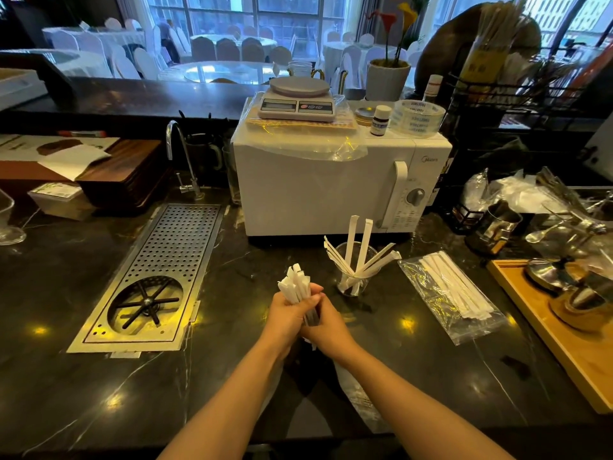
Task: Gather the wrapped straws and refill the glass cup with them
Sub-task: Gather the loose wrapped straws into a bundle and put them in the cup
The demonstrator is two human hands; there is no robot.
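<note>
A bundle of white wrapped straws stands upright between both my hands above the dark counter. My left hand wraps it from the left and my right hand clasps it from the right, lower down. Just to the right stands the glass cup, holding several wrapped straws that fan outward. Further right, a clear plastic bag with more wrapped straws lies flat on the counter.
A white microwave stands right behind the cup. A perforated metal drain tray with a rinser sits to the left. At the right are a wooden tray with metal ware and a metal jug.
</note>
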